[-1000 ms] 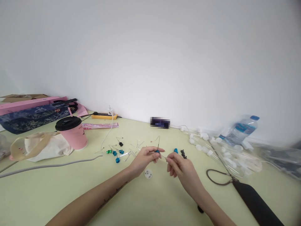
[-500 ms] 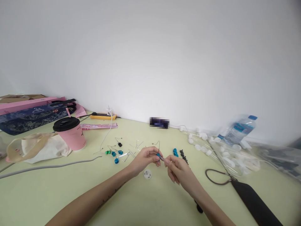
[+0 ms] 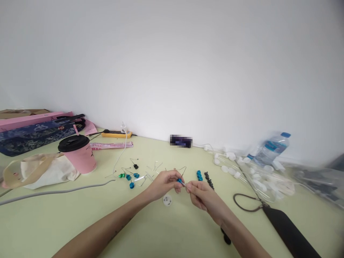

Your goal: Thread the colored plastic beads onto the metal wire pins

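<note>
My left hand [image 3: 170,182] pinches a small blue knob-like part [image 3: 179,181], from which a thin bent wire [image 3: 184,172] sticks up. Between the closed fingertips of my right hand [image 3: 202,195] is a thin metal rod [image 3: 183,184], perhaps a hex key; its tip meets the blue part, and its other end is hidden. On the table below my hands lies a small round white dish [image 3: 167,200] with tiny dark pieces in it. Blue parts with wires [image 3: 131,185], a green one [image 3: 122,175] and a black one [image 3: 135,166] lie to the left, near L-shaped metal keys [image 3: 145,177].
Blue parts [image 3: 199,175] and black parts [image 3: 209,180] lie in rows behind my right hand. Further right are a black strap-looped case [image 3: 285,225], clear tubes with white caps [image 3: 252,175] and a water bottle [image 3: 272,148]. A pink cup [image 3: 80,157] and grey cable [image 3: 59,190] occupy the left.
My right hand has turned slightly, its fingers curling closer together around the rod. The bent wire leans further right. The whole view has shifted a little.
</note>
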The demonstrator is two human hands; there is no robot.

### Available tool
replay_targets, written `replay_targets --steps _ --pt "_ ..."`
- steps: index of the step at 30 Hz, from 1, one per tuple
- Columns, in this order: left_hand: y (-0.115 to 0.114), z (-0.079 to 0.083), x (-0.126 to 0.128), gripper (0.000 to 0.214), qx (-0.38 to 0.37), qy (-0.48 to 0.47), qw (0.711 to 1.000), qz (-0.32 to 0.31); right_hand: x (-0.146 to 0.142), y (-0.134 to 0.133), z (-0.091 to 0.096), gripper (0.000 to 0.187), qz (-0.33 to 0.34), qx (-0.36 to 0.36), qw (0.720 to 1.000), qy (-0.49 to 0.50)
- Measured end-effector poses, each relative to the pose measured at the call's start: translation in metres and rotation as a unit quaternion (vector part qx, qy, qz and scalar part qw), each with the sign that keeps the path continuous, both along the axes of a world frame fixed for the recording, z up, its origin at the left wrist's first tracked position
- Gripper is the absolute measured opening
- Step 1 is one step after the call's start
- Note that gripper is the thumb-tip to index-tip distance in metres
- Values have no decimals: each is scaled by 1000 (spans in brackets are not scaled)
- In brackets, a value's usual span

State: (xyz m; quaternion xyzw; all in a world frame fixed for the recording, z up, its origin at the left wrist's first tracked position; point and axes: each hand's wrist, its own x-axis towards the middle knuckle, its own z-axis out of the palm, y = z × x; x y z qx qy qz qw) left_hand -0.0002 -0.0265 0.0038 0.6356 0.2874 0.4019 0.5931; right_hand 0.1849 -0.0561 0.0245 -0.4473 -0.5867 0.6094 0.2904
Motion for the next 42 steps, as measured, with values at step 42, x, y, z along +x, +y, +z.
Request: replay_targets --steps 42 --pt "8 0 -7 30 4 59 998 20 0 3 -26 38 -95 362 912 -171"
